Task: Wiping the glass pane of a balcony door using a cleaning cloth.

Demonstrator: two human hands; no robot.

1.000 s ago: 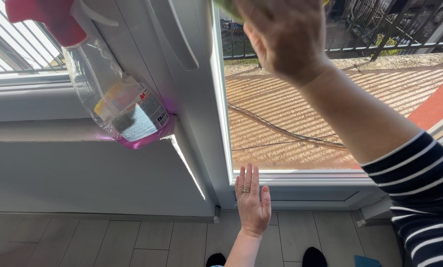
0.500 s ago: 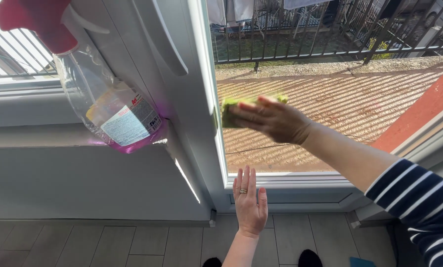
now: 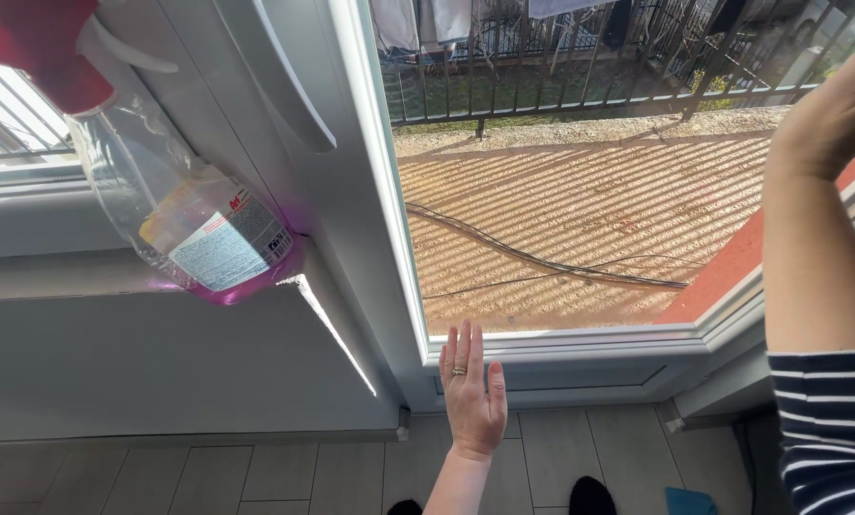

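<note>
My right hand [image 3: 833, 105] is raised against the right edge of the window glass [image 3: 580, 191], its back toward me. The green cloth it presses is hidden behind the palm. A navy and white striped sleeve [image 3: 828, 429] covers that arm. My left hand [image 3: 470, 386], with a ring on one finger, rests flat and empty on the white lower window frame [image 3: 561, 358], fingers pointing up. A clear spray bottle [image 3: 189, 224] with a red trigger head and a little pink liquid hangs tilted at the upper left, beside the window sash.
A white window handle [image 3: 289, 76] sticks out near the bottle. Outside are a sunlit terrace with dark cables [image 3: 542, 257] and a metal railing [image 3: 637, 86]. Below are grey floor tiles [image 3: 256, 477], my dark slippers [image 3: 590, 496] and a blue item [image 3: 690, 501].
My right hand swept from the top of the glass down to the left side, then across to the upper right edge. The left hand stayed on the frame; the view shifted slightly.
</note>
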